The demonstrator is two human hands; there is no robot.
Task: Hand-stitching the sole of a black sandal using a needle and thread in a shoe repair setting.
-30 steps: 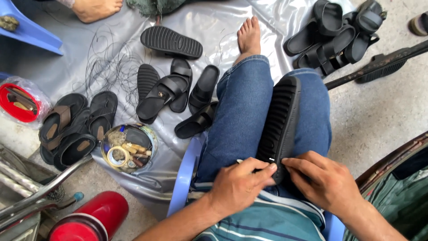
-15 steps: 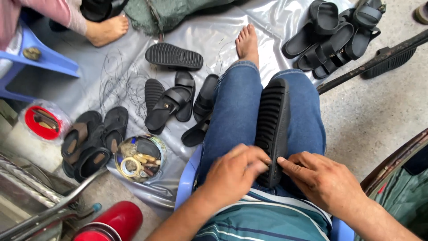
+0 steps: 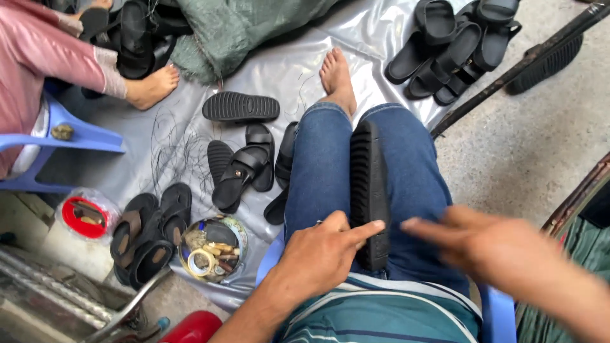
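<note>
Hands first: the left hand (image 3: pixel 321 254) lies on the lap with its fingers curled and the forefinger stretched out, its tip pressing the near end of a black ribbed sole (image 3: pixel 368 190), which seems to be pinned that way to keep it from sliding. The sole lies lengthwise in the gap between the two thighs in blue jeans (image 3: pixel 318 171), tread up, so the legs cradle it like a trough. The right hand (image 3: pixel 502 251) hangs just beside the sole, apart from it, blurred; the fingers look stretched out toward it, though whether they pinch anything I cannot tell.

Left of the knee, a round tin (image 3: pixel 213 249) of small bits and tape rolls sits on the grey plastic sheet (image 3: pixel 298 70), close enough to reach without rising. Beside it lie brown-strapped sandals (image 3: pixel 149 232), then a cluster of black sandals (image 3: pixel 244 168) and one upturned sole (image 3: pixel 241 107). The person's bare foot (image 3: pixel 337 79) rests on the sheet. Farther off, a heap of black sandals (image 3: pixel 454 47) sits at the sheet's edge, and another person's bare foot (image 3: pixel 152 86) shows by a blue chair (image 3: pixel 76 136).
</note>
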